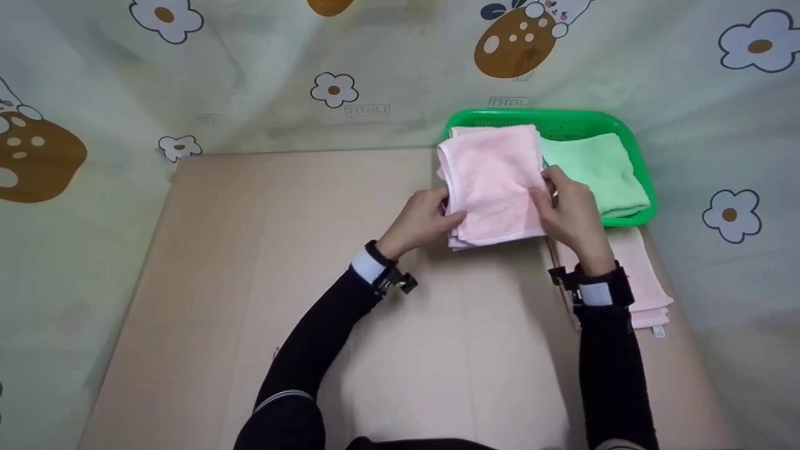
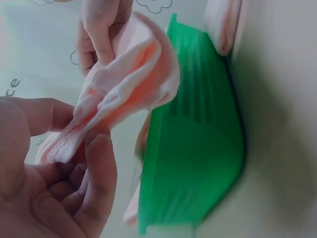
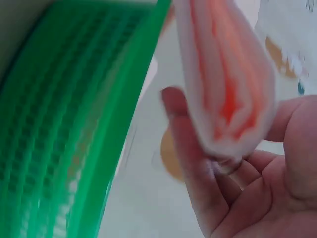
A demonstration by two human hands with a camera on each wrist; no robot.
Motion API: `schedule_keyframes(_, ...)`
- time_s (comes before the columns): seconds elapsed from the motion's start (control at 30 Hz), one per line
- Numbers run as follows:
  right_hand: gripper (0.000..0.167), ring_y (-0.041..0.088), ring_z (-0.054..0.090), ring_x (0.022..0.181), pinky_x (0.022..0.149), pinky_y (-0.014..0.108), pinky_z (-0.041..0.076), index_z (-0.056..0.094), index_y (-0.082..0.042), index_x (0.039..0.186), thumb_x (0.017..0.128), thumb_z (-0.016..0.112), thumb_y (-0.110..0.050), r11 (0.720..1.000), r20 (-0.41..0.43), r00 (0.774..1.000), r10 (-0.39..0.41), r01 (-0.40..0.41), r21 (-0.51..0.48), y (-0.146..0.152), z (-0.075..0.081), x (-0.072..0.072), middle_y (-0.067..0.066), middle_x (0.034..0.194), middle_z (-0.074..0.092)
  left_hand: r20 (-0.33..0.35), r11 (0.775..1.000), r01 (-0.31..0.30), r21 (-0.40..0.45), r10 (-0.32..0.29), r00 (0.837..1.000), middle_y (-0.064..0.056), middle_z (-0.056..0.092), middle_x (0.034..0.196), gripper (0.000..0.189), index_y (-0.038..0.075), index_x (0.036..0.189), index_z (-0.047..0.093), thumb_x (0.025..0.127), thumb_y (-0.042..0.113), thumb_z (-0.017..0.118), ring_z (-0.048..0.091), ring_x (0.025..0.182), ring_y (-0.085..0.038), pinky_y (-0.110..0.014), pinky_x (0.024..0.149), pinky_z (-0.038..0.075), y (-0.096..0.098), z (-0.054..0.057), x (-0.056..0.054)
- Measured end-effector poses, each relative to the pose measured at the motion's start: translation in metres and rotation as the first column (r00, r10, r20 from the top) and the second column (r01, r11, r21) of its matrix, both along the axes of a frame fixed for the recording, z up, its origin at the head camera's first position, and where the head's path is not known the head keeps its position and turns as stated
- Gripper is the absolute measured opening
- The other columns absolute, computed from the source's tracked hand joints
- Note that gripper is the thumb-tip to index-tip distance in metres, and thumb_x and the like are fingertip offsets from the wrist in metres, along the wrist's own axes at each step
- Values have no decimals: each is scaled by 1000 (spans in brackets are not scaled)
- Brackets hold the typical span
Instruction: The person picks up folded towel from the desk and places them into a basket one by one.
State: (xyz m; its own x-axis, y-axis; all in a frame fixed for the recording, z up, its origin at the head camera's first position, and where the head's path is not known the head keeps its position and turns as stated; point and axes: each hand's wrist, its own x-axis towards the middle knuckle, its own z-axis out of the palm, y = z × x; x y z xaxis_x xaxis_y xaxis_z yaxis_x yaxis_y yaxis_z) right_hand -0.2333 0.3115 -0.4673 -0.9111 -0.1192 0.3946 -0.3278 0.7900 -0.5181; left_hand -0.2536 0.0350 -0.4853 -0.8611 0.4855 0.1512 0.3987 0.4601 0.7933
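A folded pink towel [image 1: 497,181] with pale edging is held up over the left part of a green plastic basket [image 1: 647,187]. My left hand [image 1: 420,220] pinches its lower left edge between thumb and fingers, seen close in the left wrist view. On the opposite edge, my right hand [image 1: 574,209] grips the towel with the thumb in front; in the right wrist view the layered fold [image 3: 230,99] lies between thumb and fingers. A folded light green towel [image 1: 597,169] lies in the basket's right part. The pink towel hides the basket's left part.
More folded pink towels [image 1: 647,281] lie on the table in front of the basket, partly behind the right forearm. A thin brown strip [image 1: 558,272] shows beside them. Patterned sheeting [image 1: 262,81] rises behind the wooden-toned table [image 1: 300,250].
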Motion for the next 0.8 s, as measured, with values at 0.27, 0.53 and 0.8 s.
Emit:
schedule_keyframes(0.27,25,37,51,79,71,41,35,56,9,117,105,52,-12,977,-60,979,-197,191,-99,38,3,-8,26,91,56,-47,996,6,-85,-10,999,-4,70,93,37,8,128,67,101,33,67,60,83,-13,-25,71,47,63,10,-22)
schedule_keyframes(0.53,31,30,52,97,81,35,37,58,4,128,108,49,-17,920,-71,928,-365,349,-178,66,1,-15,25,113,57,-36,986,-13,-164,7,999,0,73,107,37,13,129,66,102,38,65,62,92,-9,-27,79,50,110,22,-39)
schedule_keyframes(0.8,23,4,46,103,88,21,41,70,-5,118,107,51,-11,850,-105,873,-476,425,-312,92,-9,-22,2,111,52,-104,971,-25,-237,0,995,-4,72,120,40,12,133,63,103,38,63,67,109,-15,-30,90,52,153,18,-50)
